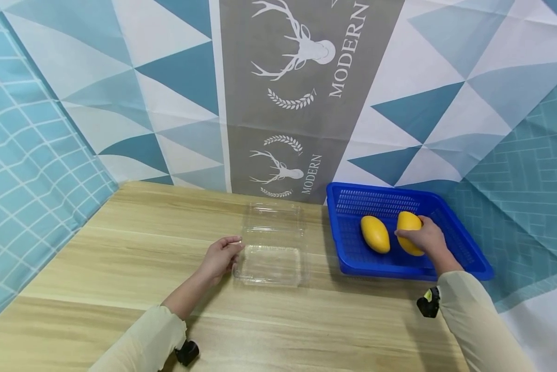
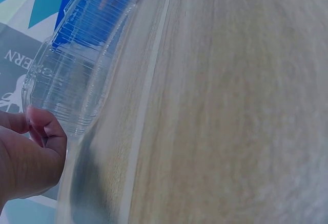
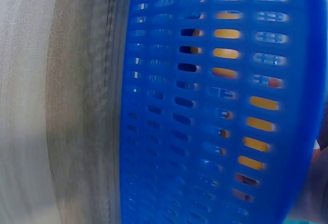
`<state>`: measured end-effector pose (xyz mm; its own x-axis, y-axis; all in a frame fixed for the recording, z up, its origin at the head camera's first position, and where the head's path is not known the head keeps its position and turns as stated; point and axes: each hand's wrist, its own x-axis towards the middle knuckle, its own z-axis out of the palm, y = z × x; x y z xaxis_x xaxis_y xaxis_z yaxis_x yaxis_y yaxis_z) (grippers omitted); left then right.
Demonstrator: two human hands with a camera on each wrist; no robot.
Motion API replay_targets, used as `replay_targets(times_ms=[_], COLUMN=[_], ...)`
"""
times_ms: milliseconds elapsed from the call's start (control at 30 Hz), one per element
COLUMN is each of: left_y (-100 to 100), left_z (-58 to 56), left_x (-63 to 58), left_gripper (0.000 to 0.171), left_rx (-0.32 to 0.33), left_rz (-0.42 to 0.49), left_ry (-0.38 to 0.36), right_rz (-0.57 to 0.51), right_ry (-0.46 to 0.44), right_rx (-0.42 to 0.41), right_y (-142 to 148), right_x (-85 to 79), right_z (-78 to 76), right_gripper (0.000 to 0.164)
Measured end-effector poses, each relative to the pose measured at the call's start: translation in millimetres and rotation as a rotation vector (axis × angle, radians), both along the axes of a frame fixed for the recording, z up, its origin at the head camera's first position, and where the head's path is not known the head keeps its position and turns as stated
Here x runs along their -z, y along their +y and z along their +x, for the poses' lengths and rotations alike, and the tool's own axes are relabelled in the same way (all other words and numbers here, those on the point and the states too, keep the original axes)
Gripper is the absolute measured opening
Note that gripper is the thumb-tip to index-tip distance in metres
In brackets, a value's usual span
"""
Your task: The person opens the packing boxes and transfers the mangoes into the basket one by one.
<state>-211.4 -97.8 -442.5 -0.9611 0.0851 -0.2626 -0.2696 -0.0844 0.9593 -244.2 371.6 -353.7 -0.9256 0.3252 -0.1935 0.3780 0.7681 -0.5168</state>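
Note:
My left hand (image 1: 219,259) pinches the left edge of a clear plastic clamshell box (image 1: 271,264), which lies with its lid folded back on the table. The left wrist view shows thumb and finger meeting at the rim of the box (image 2: 77,70). Over in the blue basket (image 1: 348,266), my right hand (image 1: 428,237) grips a yellow mango (image 1: 408,222) between thumb and fingers. A second mango (image 1: 375,234) lies on the basket floor to its left. From the right wrist, the basket wall (image 3: 200,126) hides most of the hand, and yellow shows through its slots.
The wooden table (image 1: 306,330) runs up to a patterned cloth backdrop (image 1: 278,103). Blue tile-print cloth (image 1: 32,155) hangs along the left side. The basket stands at the right rear, a short gap from the box.

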Motion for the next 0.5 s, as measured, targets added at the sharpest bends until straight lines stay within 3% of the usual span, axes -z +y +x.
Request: replay_targets(times_ms=[233, 500], left_y=[1.1, 0.7], left_z=[-0.3, 0.4], left_x=[-1.9, -3.3], left_gripper=[0.042, 0.042], left_rx=[-0.001, 0.01], left_rz=[-0.011, -0.019], left_ry=[-0.044, -0.033], right_rz=[0.031, 0.048], right_ry=[0.002, 0.01], right_rx=[-0.03, -0.034], right_y=[1.7, 2.9], right_x=[5.8, 13.2], right_z=[-1.5, -4.1], right_gripper=[0.093, 0.091])
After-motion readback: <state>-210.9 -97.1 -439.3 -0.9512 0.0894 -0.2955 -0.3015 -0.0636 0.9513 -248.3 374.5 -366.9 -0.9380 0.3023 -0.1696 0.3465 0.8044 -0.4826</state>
